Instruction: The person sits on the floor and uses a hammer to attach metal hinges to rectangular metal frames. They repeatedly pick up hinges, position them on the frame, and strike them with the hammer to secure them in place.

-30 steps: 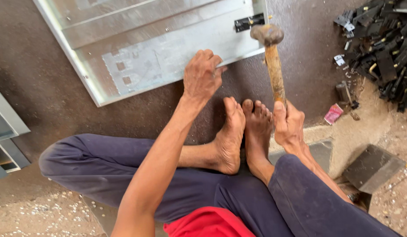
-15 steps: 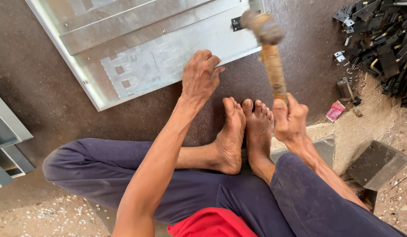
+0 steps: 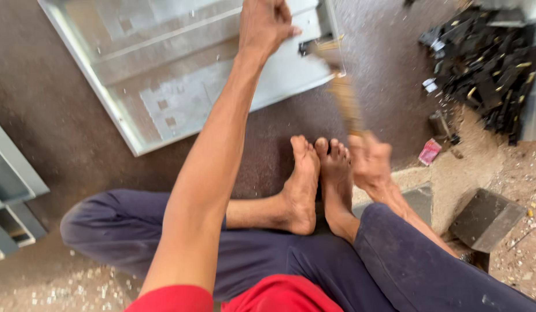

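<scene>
Head view, catalogued by size. One grey sheet-metal panel was laid flat on the dark floor, ahead of the crossed bare feet. One left hand was pressed on the panel's near right part, fingers curled, holding nothing. One right hand was closed around a wooden-handled hammer, blurred, its long axis running from the hand up and leftward toward the panel's right corner. One black fitting was seen there, nearer the left hand. One pile of dark scrap parts lay far right.

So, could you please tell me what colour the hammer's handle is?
Light brown, like bare wood, though motion-blurred. The hammer's handle shows in the head view, gripped by the right hand.
</scene>
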